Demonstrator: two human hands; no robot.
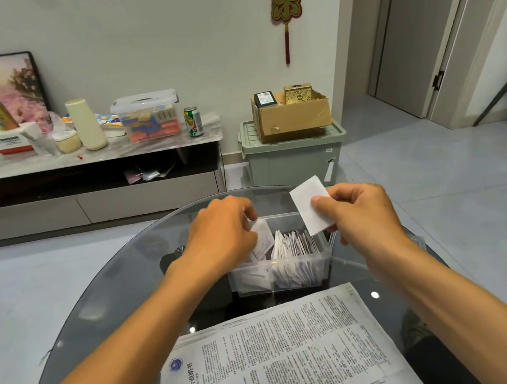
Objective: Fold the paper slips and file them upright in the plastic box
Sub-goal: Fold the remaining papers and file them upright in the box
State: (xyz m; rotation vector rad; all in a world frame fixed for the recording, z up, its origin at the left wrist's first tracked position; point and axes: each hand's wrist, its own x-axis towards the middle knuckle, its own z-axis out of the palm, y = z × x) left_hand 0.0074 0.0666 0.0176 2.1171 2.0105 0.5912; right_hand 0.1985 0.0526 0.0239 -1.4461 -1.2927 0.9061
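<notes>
Centre of frame: clear plastic box [281,274] sits on a round glass table [104,297]. Box is packed with folded paper slips [294,246] standing upright, mostly in the right portion; a few more show through the front wall at lower left.

Left hand [221,229] reaches into the left side of the box, fingers curled down, pinching a printed slip [262,239] that tilts against the packed row. Exact fingertip contact is hidden behind the knuckles.

Right hand [359,209] is above the box's right end, thumb and fingers pinching a blank white folded slip [309,205] by its lower right edge. This slip is held upright, clear of the box rim, its lower corner overlapping the row in the view.

Lower frame: large unfolded printed leaflet [282,357] lies flat on the table, just in front of the box.

Upper left: low cabinet [84,202] carrying a lidded container [147,117] and a drink can [193,121]. Upper centre-right: cardboard box [292,114] atop a green storage bin [295,160].
</notes>
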